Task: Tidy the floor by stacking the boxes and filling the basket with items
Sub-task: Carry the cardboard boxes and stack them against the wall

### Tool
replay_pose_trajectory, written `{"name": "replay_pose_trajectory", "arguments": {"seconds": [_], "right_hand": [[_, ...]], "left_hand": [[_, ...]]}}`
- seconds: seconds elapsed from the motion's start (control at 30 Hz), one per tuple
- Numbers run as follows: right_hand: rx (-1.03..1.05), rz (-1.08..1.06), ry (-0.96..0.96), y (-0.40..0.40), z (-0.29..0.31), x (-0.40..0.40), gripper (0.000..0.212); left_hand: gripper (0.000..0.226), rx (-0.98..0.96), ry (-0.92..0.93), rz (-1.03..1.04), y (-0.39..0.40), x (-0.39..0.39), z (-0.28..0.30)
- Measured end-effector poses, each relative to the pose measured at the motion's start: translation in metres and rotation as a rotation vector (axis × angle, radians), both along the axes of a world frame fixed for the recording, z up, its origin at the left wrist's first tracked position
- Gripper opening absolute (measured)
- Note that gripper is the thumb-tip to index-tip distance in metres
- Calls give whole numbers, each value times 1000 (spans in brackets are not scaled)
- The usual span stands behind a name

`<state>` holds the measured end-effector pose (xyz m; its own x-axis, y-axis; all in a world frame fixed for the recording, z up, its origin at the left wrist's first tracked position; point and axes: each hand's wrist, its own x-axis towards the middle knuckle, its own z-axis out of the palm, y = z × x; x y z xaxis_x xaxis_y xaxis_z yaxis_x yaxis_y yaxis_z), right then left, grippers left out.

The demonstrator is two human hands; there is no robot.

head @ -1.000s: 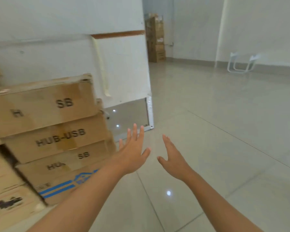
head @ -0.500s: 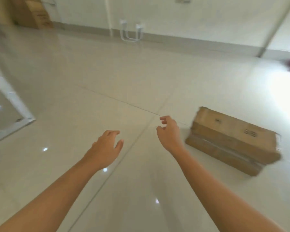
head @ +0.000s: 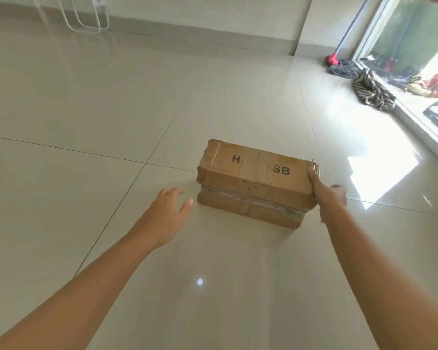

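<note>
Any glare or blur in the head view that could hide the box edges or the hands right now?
Head view: hard sun glare on the floor right of the cardboard box; box edges stay readable. Right hand is motion-blurred at the box's right end; left hand is fairly sharp, short of the box. Wide-angle bending at the frame edges.

Glossy tiled floor (head: 111,97) bears a cardboard box (head: 253,183).

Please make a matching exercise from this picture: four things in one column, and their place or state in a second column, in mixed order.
Things:
1. left hand
2. right hand
3. cardboard box
4. mop

Places or states:
A. far right, near the glass door
B. on the floor between both hands
C. open, just short of the box
D. touching the box's right end

Pairs: 1-C, 2-D, 3-B, 4-A
</note>
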<state>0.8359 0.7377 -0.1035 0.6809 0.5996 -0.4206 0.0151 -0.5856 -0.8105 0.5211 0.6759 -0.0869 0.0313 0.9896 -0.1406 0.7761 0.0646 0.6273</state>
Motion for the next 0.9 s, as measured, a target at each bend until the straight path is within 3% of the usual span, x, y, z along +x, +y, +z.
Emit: {"name": "replay_pose_trajectory", "arguments": {"seconds": [0.07, 0.17, 0.3, 0.43, 0.5, 0.6, 0.73, 0.9], "right_hand": [[-27, 228, 229, -4, -7, 2, 78], [62, 448, 265, -7, -8, -2, 68], [190, 639, 305, -25, -15, -11, 72], [59, 954, 433, -62, -27, -13, 102], [-34, 1010, 567, -75, -27, -22, 105], [-56, 988, 659, -79, -18, -41, 98], [-76, 1054, 582, -73, 2, -86, 103], [23, 1213, 669, -82, 32, -182, 101]], "left_hand": [[47, -1, -49, 66, 6, -6, 2], [50, -16, -147, 161, 12, -14, 3], [58, -98, -394, 302, 7, -24, 1], [63, -349, -766, 433, -14, -23, 3], [78, -408, -724, 398, -34, -20, -6], [80, -324, -666, 413, -69, -24, -13], [80, -272, -782, 540, -102, -59, -6], [73, 24, -848, 664, -153, -145, 28]]}}
